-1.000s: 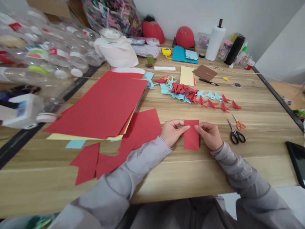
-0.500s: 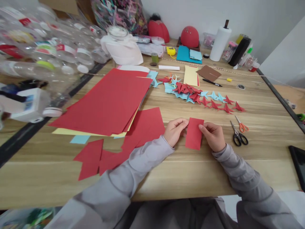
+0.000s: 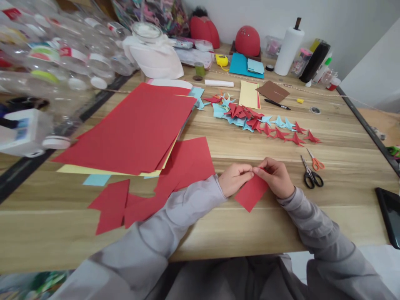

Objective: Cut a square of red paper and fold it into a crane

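Toward the front edge of the tabletop, your left hand and right hand pinch a small red paper (one corner points toward you); black-handled scissors lie nearer the right edge, origami cranes farther back.

Loose grey sleeves, heavily creased, end in gathered cuffs at a bare left hand and bare right hand, with darker grey clothing between them
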Available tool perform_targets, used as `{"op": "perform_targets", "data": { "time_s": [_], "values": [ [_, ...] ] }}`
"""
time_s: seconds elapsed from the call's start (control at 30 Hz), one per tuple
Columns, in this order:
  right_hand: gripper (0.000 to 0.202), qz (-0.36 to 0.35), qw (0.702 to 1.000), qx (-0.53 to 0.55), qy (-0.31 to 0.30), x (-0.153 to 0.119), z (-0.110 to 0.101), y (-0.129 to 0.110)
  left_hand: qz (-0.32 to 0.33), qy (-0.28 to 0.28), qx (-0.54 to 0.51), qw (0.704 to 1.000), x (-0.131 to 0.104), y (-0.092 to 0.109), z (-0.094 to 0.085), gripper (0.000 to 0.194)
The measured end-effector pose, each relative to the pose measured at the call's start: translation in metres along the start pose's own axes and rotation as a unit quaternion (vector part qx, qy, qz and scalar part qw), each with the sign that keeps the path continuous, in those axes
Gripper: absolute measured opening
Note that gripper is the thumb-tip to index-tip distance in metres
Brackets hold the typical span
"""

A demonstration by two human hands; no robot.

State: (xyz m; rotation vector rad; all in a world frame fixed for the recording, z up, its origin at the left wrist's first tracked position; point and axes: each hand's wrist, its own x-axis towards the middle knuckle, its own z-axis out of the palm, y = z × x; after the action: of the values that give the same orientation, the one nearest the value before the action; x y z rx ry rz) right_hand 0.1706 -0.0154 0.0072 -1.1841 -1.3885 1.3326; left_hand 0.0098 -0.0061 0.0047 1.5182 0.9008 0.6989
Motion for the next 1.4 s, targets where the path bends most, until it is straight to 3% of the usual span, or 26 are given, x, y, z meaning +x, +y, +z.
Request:
{"op": "perform_targets", "data": {
  "time_s": [0.17,0.33,0.5,0.63,0.73,0.83,0.97,1.2,1.4],
  "values": [
    [0.032,0.018,0.997,0.027,0.072,0.004,-0.006,-0.001,-0.004,-0.003,-0.018,1.0,0.0,0.004,-0.002,0.021],
    [0.031,0.017,0.981,0.083,0.173,0.013,-0.02,-0.004,-0.089,-0.018,-0.139,0.986,0.0,0.001,-0.005,0.02],
    [0.033,-0.004,0.965,0.121,0.232,0.019,-0.028,-0.001,-0.063,0.065,-0.194,0.977,0.001,0.002,-0.01,0.025],
    [0.03,-0.026,0.974,0.085,0.209,0.016,-0.019,0.004,-0.01,0.166,-0.203,0.965,0.004,0.001,-0.007,0.025],
    [0.03,-0.026,0.978,0.073,0.196,0.011,-0.008,0.005,0.002,0.144,-0.154,0.977,0.005,-0.002,-0.003,0.032],
    [0.03,-0.02,0.982,0.06,0.175,0.008,-0.005,0.002,-0.009,0.129,-0.083,0.988,0.005,-0.003,-0.003,0.024],
    [0.028,0.006,0.996,0.0,0.088,0.005,-0.008,-0.002,0.014,0.207,-0.026,0.978,0.004,0.001,-0.011,0.018],
    [0.015,-0.079,0.981,-0.171,-0.039,-0.001,-0.006,-0.002,0.036,0.124,0.023,0.991,0.002,0.003,-0.01,0.011],
    [0.012,-0.044,0.989,-0.14,-0.013,0.002,-0.015,-0.006,0.02,0.164,-0.01,0.986,0.003,0.003,-0.015,0.014]
  ]
}}
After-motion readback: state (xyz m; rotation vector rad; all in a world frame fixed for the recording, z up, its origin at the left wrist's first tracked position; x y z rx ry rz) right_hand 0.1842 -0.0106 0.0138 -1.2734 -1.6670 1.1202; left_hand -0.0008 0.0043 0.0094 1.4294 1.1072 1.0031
